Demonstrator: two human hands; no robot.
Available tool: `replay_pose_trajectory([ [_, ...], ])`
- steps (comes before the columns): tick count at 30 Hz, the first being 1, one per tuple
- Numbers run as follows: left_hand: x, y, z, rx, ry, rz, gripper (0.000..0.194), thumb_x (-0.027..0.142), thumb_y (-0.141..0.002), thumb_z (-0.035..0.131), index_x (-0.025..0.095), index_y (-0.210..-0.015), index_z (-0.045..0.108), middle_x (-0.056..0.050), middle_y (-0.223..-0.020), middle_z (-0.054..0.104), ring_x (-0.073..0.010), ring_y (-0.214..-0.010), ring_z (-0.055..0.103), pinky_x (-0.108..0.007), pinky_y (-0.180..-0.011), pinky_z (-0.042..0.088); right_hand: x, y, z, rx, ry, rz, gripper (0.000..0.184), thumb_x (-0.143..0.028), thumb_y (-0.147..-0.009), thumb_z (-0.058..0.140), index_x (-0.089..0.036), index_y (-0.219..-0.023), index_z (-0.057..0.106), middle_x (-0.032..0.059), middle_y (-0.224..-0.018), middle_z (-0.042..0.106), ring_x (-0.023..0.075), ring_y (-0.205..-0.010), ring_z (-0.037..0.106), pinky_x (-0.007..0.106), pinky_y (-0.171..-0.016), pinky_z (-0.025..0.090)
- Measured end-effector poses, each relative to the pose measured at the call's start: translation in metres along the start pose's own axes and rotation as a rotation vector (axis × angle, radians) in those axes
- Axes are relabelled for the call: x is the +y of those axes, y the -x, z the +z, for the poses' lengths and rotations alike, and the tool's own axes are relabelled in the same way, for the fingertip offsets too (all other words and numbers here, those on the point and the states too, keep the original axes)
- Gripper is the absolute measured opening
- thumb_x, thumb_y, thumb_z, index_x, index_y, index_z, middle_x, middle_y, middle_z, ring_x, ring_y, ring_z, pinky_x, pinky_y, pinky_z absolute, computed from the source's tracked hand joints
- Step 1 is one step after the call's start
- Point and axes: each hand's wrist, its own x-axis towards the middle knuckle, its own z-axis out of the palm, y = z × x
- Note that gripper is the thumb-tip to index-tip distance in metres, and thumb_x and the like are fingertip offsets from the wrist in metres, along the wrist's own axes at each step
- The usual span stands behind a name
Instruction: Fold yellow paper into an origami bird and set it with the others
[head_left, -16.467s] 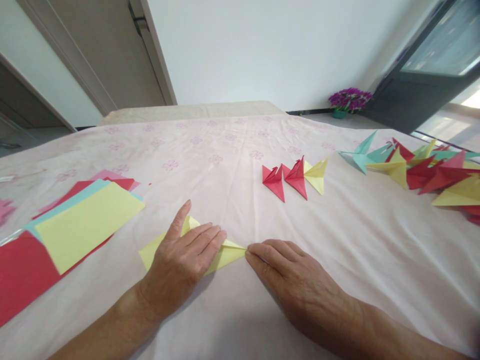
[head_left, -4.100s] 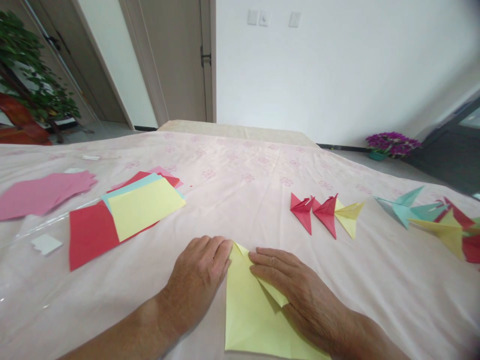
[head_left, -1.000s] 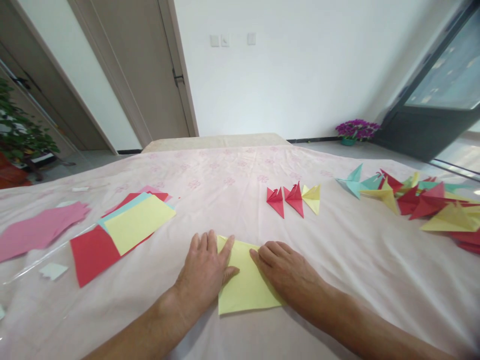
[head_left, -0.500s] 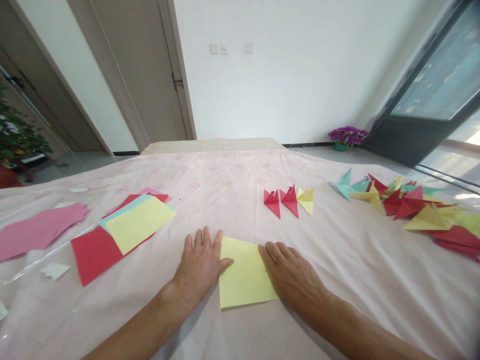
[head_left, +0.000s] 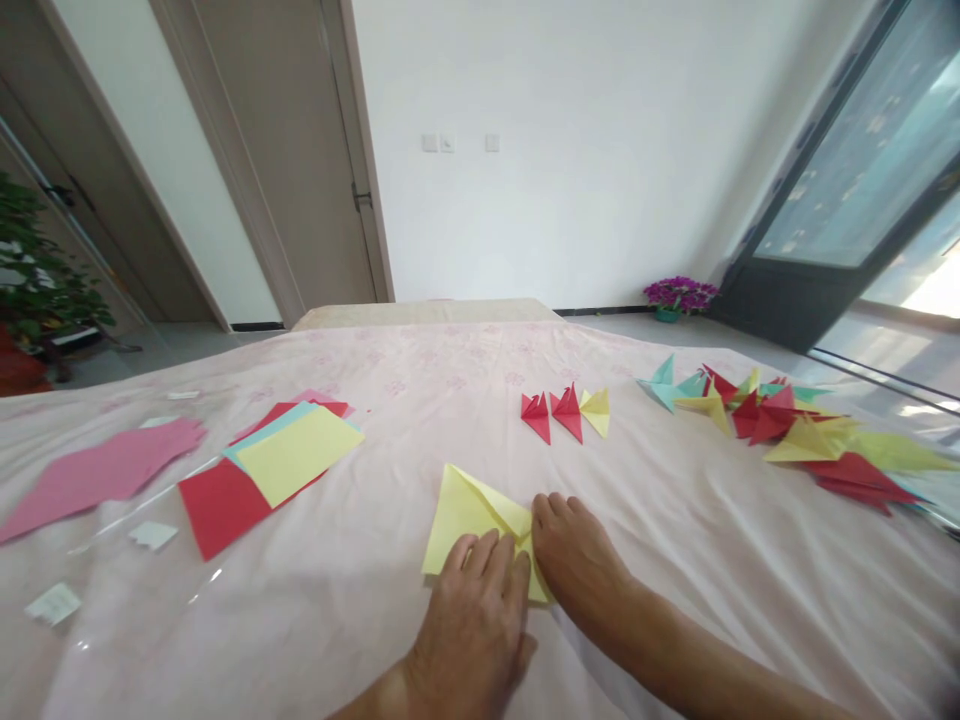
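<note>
A square sheet of yellow origami paper (head_left: 452, 520) lies on the tablecloth in front of me, its upper right edge lifted into a partial fold. My left hand (head_left: 476, 620) rests on the lower part of the sheet, palm down with fingers extended. At the sheet's right corner, the curled fingers of my right hand (head_left: 574, 550) pinch the folded-over paper; the fingertips are partly hidden. Beyond the sheet stand two red folded paper cranes (head_left: 567, 412) and a yellow folded paper piece (head_left: 597, 412).
To the left lie a stack of coloured paper (head_left: 300, 460), pink sheets (head_left: 105, 480) and white scraps (head_left: 153, 535). A pile of folded paper cranes (head_left: 780, 415) covers the right side. All rest on a wrinkled pale pink tablecloth (head_left: 420, 400).
My left hand has moved from the sheet's left edge to its lower middle. My right hand now lifts and folds the right corner inward. The view has tilted up slightly.
</note>
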Motion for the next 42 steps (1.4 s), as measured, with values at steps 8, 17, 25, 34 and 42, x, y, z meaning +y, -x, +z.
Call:
replay_pose_trajectory([
  [8,-0.059,0.021,-0.007,0.037,0.149,0.166,0.014,0.014,-0.091,0.056,0.023,-0.087,0.066,0.001,-0.088,0.071,-0.0181,-0.105,0.063,-0.049,-0.112,0.031,0.015,0.012,-0.048,-0.172,-0.331,-0.034,0.024,-0.002,-0.076,0.053,-0.019,-0.079,0.068,0.005,-0.079,0.066,0.021,-0.074,0.059,0.034,-0.066,0.041],
  [17,-0.161,0.021,-0.066,-0.212,0.113,0.172,0.047,-0.007,-0.075,0.048,0.031,-0.086,0.073,0.004,-0.134,0.06,-0.0207,-0.14,0.036,-0.053,-0.113,0.029,0.023,-0.002,-0.006,0.054,-0.674,-0.161,0.047,0.001,-0.084,0.044,-0.022,-0.122,0.059,0.0063,-0.107,0.066,0.0194,-0.098,0.056,0.034,-0.085,0.045],
  [25,-0.088,0.018,-0.06,-0.018,0.193,0.225,0.031,0.003,-0.085,0.045,0.022,-0.095,0.067,-0.003,-0.11,0.07,-0.0174,-0.105,0.063,-0.035,-0.094,0.052,0.007,0.025,-0.013,0.144,-0.616,-0.216,0.038,-0.007,-0.091,0.043,-0.021,-0.126,0.053,0.0082,-0.104,0.062,0.02,-0.088,0.053,0.035,-0.077,0.045],
  [34,-0.082,0.03,-0.01,-0.076,0.054,0.277,0.031,0.011,-0.094,0.045,0.017,-0.122,0.058,-0.009,-0.113,0.066,-0.0213,-0.101,0.062,-0.04,-0.088,0.055,-0.01,0.035,-0.005,-0.047,-0.584,-0.215,0.032,-0.015,-0.092,0.054,-0.019,-0.123,0.052,0.0044,-0.099,0.059,0.0196,-0.084,0.047,0.035,-0.074,0.04],
  [42,-0.075,0.023,-0.002,0.026,0.164,0.246,0.028,0.014,-0.097,0.043,0.013,-0.119,0.06,-0.01,-0.107,0.068,-0.0192,-0.096,0.063,-0.035,-0.087,0.056,-0.022,0.037,-0.001,-0.064,-0.587,-0.142,0.041,-0.006,-0.087,0.052,-0.018,-0.126,0.05,0.006,-0.106,0.057,0.0207,-0.088,0.046,0.036,-0.077,0.04],
])
